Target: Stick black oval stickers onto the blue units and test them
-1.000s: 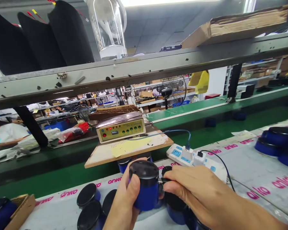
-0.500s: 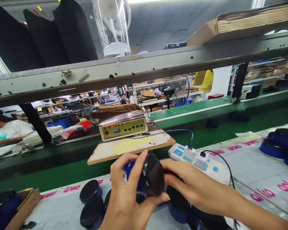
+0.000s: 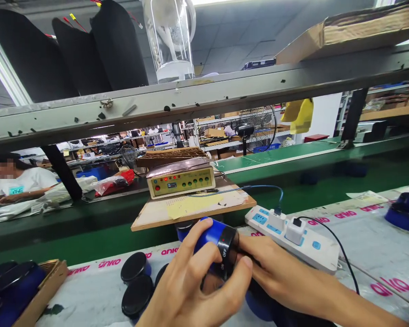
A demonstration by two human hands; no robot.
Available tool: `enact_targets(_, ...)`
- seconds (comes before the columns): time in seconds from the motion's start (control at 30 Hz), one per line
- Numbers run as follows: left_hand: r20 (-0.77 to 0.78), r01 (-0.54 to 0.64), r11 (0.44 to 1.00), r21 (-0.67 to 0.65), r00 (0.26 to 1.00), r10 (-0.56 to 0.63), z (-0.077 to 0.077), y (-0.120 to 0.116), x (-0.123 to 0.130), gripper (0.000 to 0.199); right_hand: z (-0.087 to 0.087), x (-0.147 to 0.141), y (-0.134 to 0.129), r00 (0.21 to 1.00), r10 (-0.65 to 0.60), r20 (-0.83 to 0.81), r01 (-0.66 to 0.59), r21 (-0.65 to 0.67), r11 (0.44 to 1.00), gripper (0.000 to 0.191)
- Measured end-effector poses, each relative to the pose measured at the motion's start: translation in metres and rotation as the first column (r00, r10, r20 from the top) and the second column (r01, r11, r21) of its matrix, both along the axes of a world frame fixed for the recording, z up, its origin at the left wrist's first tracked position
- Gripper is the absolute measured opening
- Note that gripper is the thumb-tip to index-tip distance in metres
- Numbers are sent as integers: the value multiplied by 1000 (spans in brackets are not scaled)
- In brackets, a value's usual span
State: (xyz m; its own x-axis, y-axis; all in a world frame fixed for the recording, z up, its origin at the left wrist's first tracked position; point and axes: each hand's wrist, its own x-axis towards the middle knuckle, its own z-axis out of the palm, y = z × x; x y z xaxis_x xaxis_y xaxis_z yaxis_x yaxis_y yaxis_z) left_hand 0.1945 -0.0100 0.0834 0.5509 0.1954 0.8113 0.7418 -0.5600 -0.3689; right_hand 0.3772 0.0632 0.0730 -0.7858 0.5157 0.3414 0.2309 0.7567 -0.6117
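Observation:
A round blue-and-black device (image 3: 214,233), marked ON and OFF on its black band, is held up in front of me above the bench. My left hand (image 3: 194,284) grips it from the left, its fingers curled over the top and thumb below. On the far side, my right hand (image 3: 282,272) closes on the device's right end; its fingertips are partly hidden. Beneath and left of my hands, several similar blue units with black tops (image 3: 137,268) rest on the wrapped bench surface (image 3: 98,290).
Beyond my hands, a tester box with lit red lights (image 3: 181,180) sits on a wooden board (image 3: 150,218). A power strip (image 3: 313,252) with plugged adapters lies right. A cardboard box (image 3: 56,277) holds blue units. A shelf (image 3: 197,93) spans overhead; a person (image 3: 23,181) sits far left.
The device has turned in my hands, so its blue side and ON/OFF band show instead of the black face. Another red light shows on the tester box. My view has shifted slightly left.

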Motion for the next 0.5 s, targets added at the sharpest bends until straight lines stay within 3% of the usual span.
enact_targets(0.17,-41,-69,985,-156,997,63,2,-6,-6,48,2,-3,-5,999,12,-30,-11,35,999,21)
enact_targets(0.37,-43,-42,983,-180,998,35,1,-3,-9,39,-1,-7,-5,999,-39,-23,41,118,992,19)
enact_targets(0.5,48,-48,970,-240,997,61,0,-5,-13,39,-1,-1,-3,997,-67,49,58,175,983,14)
